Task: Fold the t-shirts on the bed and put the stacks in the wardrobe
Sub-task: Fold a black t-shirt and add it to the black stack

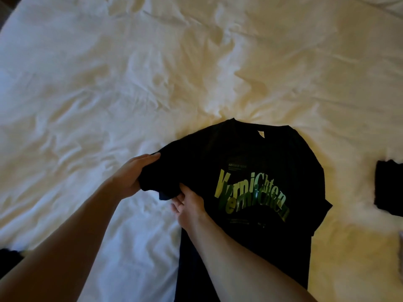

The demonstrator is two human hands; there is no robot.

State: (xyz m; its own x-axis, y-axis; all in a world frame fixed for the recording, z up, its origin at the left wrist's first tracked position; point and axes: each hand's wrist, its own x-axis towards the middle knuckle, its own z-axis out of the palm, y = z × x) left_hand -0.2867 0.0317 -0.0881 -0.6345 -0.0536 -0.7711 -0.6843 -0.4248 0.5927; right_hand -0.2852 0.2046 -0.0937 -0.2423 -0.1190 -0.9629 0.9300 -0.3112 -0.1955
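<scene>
A black t-shirt (250, 171) with a green printed word on its chest lies face up on the white bed sheet (109, 83), collar pointing away from the person and hem near the bottom edge of the view. The left hand (133, 175) grips the bunched end of the shirt's left-side sleeve, fingers curled over the cloth and lifting it slightly off the bed. The right hand (189, 205) pinches the fabric just below that sleeve, near the armpit seam, with its forearm lying across the shirt's lower body. A dark folded garment (388, 188) sits well apart at the right edge of the bed; another dark shape (8, 258) shows at the lower left, too cut off to identify.

The sleeve fold looks to be just beginning. The main risk is that pulling the sleeve inward drags the whole shirt across the rumpled sheet, skewing the body and making the fold line crooked. The forearm resting on the cloth could also drag wrinkles into the lower half when it moves. If the bunched sleeve is laid over without being flattened, the finished fold would be lumpy and stack badly.
</scene>
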